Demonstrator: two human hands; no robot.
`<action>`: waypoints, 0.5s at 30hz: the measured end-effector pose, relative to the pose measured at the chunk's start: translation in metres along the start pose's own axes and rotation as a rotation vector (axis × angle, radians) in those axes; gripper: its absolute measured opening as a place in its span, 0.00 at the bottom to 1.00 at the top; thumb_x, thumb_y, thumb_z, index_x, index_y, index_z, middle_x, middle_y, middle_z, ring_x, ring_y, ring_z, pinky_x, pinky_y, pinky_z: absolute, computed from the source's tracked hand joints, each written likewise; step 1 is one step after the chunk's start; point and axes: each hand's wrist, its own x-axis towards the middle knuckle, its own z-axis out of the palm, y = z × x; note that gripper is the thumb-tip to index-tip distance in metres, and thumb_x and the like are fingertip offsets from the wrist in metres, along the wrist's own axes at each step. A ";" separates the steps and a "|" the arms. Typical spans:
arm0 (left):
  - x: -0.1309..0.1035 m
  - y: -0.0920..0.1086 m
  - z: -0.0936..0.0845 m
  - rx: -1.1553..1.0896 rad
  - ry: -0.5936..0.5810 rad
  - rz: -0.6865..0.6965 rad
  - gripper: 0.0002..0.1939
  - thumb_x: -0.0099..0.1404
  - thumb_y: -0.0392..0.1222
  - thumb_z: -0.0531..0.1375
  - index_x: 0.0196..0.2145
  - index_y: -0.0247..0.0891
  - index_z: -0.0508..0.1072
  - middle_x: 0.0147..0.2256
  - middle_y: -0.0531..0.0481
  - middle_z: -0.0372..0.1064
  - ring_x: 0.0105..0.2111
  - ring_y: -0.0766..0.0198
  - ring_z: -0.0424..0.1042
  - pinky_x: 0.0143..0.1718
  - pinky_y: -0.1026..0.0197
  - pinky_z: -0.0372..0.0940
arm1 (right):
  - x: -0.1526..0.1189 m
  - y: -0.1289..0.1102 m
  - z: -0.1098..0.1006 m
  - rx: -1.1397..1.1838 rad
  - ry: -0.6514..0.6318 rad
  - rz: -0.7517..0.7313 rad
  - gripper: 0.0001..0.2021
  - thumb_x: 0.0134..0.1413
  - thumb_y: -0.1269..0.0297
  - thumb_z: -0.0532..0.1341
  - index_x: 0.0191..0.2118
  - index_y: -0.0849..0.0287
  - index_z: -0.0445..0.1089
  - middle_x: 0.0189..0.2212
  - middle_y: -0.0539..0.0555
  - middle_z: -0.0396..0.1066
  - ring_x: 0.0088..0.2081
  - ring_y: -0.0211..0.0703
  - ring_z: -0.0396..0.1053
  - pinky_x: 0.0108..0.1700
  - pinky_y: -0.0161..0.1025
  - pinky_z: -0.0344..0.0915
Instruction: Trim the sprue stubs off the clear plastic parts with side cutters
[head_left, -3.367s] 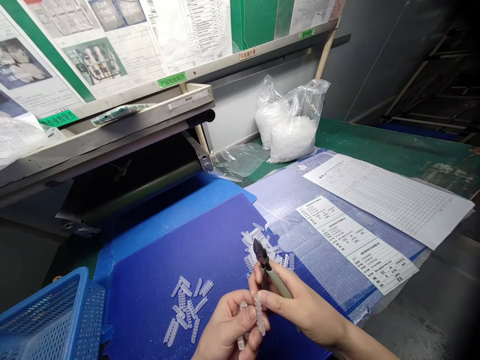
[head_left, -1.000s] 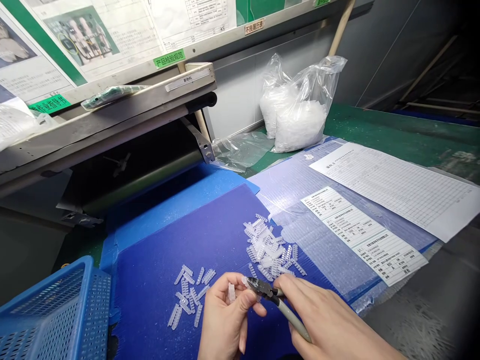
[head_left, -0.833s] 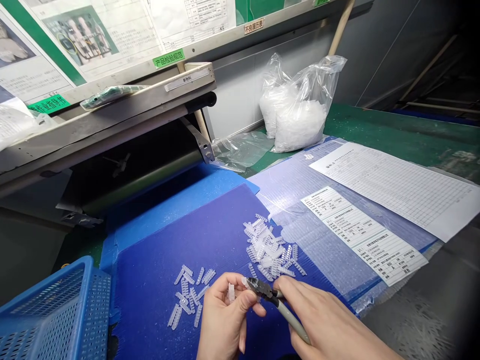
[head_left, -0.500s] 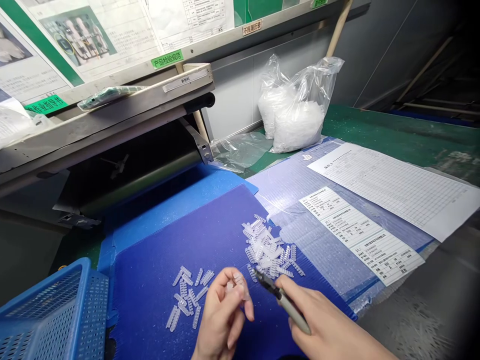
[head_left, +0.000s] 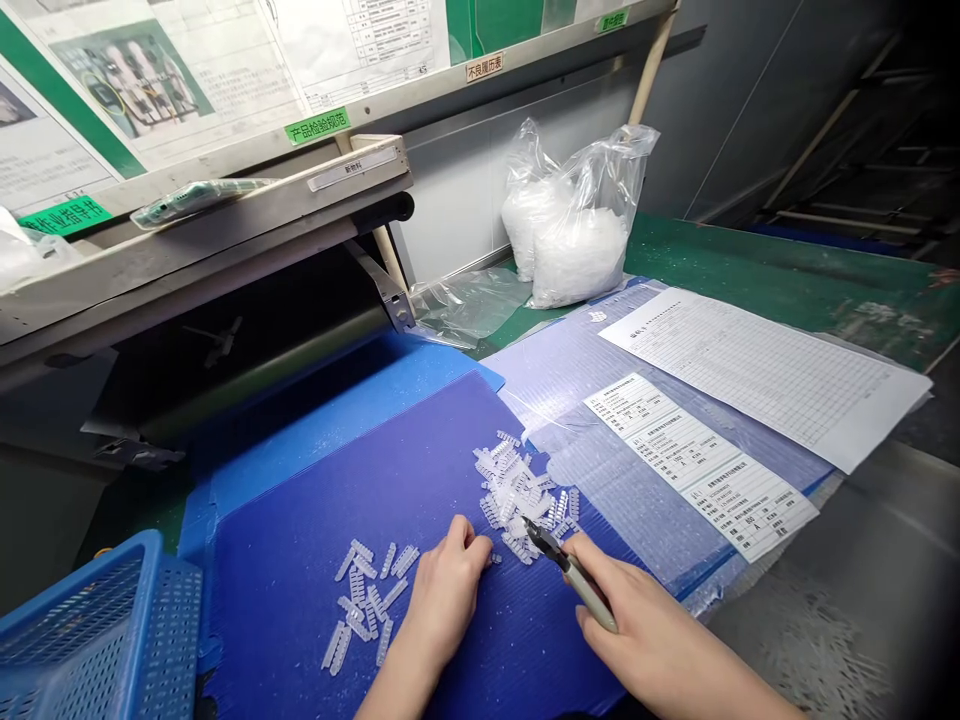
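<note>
While the right hand (head_left: 626, 612) wraps its fingers around the cutters (head_left: 576, 578), whose tips point toward eleven o'clock, the left hand (head_left: 450, 575) curls over the blue board (head_left: 300, 540); whether its bunched fingers hold anything, I cannot tell. From it, the larger heap of clear strips (head_left: 514, 490) lies toward two o'clock, the smaller group of strips (head_left: 358, 590) toward eight.
</note>
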 end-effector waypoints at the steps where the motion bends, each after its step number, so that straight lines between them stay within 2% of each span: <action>1: -0.001 0.000 -0.002 -0.014 0.006 -0.008 0.09 0.55 0.32 0.53 0.25 0.42 0.70 0.30 0.53 0.59 0.26 0.65 0.56 0.30 0.62 0.49 | 0.000 0.001 0.002 -0.003 0.004 -0.004 0.08 0.47 0.75 0.47 0.31 0.53 0.53 0.27 0.47 0.63 0.30 0.41 0.62 0.29 0.35 0.53; 3: -0.005 0.001 -0.007 -0.072 0.021 -0.043 0.05 0.56 0.35 0.54 0.25 0.40 0.68 0.30 0.52 0.61 0.26 0.66 0.57 0.30 0.63 0.51 | 0.000 0.002 0.005 -0.015 0.013 -0.012 0.07 0.47 0.74 0.48 0.31 0.53 0.53 0.31 0.49 0.65 0.33 0.43 0.63 0.31 0.36 0.54; 5: -0.010 0.006 -0.010 -0.168 0.023 -0.111 0.05 0.57 0.41 0.54 0.26 0.38 0.65 0.25 0.53 0.60 0.21 0.69 0.56 0.24 0.66 0.52 | 0.000 0.000 0.008 -0.031 0.010 -0.024 0.07 0.46 0.74 0.48 0.31 0.54 0.54 0.31 0.50 0.65 0.34 0.44 0.63 0.31 0.36 0.54; 8: -0.017 0.018 -0.013 -0.337 -0.024 -0.211 0.09 0.61 0.46 0.49 0.33 0.37 0.60 0.20 0.57 0.59 0.11 0.76 0.44 0.12 0.69 0.42 | -0.001 -0.008 0.009 -0.072 -0.018 -0.058 0.08 0.46 0.74 0.49 0.32 0.54 0.56 0.27 0.48 0.64 0.30 0.43 0.63 0.30 0.37 0.54; 11: -0.024 0.029 -0.015 -0.664 -0.058 -0.264 0.09 0.62 0.43 0.50 0.38 0.36 0.60 0.25 0.54 0.64 0.09 0.82 0.40 0.10 0.71 0.34 | -0.002 -0.019 0.007 -0.138 -0.035 -0.088 0.09 0.45 0.76 0.49 0.33 0.54 0.55 0.26 0.49 0.63 0.30 0.44 0.63 0.30 0.38 0.54; 13: -0.028 0.034 -0.017 -0.900 -0.040 -0.292 0.06 0.61 0.40 0.52 0.36 0.34 0.63 0.26 0.52 0.66 0.08 0.85 0.42 0.10 0.72 0.32 | -0.002 -0.025 0.005 -0.180 -0.024 -0.101 0.10 0.44 0.77 0.49 0.33 0.55 0.55 0.27 0.50 0.63 0.30 0.45 0.63 0.30 0.39 0.54; 15: -0.030 0.037 -0.017 -1.022 -0.005 -0.320 0.05 0.61 0.38 0.53 0.33 0.34 0.64 0.24 0.52 0.67 0.07 0.86 0.43 0.09 0.72 0.30 | -0.003 -0.027 0.003 -0.194 -0.004 -0.129 0.10 0.44 0.77 0.49 0.33 0.55 0.54 0.27 0.50 0.62 0.30 0.44 0.62 0.31 0.39 0.54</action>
